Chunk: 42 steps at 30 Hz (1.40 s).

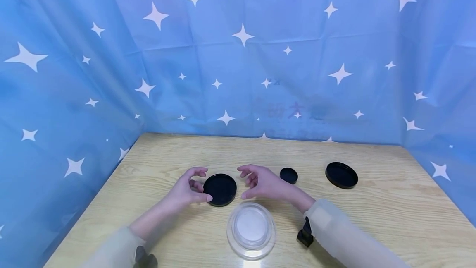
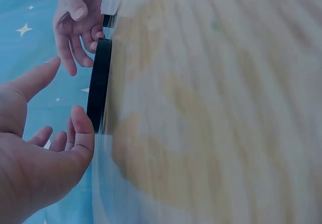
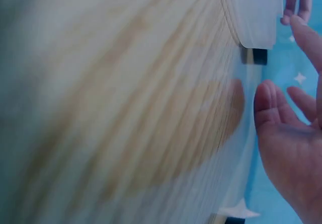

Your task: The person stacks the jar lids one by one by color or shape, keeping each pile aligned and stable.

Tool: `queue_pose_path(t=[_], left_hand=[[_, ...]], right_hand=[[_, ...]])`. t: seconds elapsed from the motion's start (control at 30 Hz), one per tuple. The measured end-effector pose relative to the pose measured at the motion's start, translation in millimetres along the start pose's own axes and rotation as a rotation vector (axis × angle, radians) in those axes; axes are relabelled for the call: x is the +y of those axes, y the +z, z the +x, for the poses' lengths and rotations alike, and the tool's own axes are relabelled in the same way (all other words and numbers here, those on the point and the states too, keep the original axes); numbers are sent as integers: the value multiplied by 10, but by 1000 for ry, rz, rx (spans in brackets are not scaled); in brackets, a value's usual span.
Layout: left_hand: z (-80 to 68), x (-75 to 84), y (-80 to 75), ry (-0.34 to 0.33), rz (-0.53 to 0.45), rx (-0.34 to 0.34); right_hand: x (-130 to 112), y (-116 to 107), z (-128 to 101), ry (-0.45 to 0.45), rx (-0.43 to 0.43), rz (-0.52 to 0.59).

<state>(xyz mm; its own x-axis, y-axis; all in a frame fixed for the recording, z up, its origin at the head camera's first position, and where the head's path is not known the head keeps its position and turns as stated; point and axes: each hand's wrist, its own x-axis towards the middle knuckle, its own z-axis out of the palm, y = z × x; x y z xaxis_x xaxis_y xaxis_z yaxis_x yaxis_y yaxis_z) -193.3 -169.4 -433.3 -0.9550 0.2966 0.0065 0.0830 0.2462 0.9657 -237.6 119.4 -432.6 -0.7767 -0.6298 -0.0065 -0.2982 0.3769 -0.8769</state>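
A round black lid with a low raised rim (image 1: 220, 190) lies flat on the wooden table, between the two hands. My left hand (image 1: 187, 189) is at its left side, fingers loosely bent, with the thumb tip over the lid's near-left edge in the head view. To the right of the lid, my right hand (image 1: 263, 182) hovers with relaxed, bent fingers and nothing in them. From the left wrist, the same lid (image 2: 99, 85) shows edge-on near the left fingertips. Just nearer the body stand clear round stacked containers (image 1: 251, 226), also seen as a translucent wall (image 3: 254, 12) in the right wrist view.
Past the right hand sits a small black round lid (image 1: 288, 175). Farther right lies a large black lid (image 1: 341, 175), its rim up. The wooden table (image 1: 390, 214) ends at a blue star-patterned curtain (image 1: 297, 65) behind and at both sides.
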Motion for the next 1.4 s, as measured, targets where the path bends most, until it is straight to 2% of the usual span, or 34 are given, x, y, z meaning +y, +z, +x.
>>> queue_pose_path(t=[0.27, 0.43, 0.67, 1.13, 1.4], left_hand=[[49, -91, -93, -27, -9, -39], [75, -144, -121, -19, -2, -68], [96, -178, -116, -8, 28, -83], [144, -232, -64, 2, -33, -94], [150, -213, -31, 17, -5, -107]], right_hand=[[17, 39, 119, -26, -4, -92], [36, 53, 156, -34, -19, -130], [79, 85, 200, -68, -19, -141], [40, 143, 203, -63, -19, -136], [62, 175, 209, -75, 12, -177]])
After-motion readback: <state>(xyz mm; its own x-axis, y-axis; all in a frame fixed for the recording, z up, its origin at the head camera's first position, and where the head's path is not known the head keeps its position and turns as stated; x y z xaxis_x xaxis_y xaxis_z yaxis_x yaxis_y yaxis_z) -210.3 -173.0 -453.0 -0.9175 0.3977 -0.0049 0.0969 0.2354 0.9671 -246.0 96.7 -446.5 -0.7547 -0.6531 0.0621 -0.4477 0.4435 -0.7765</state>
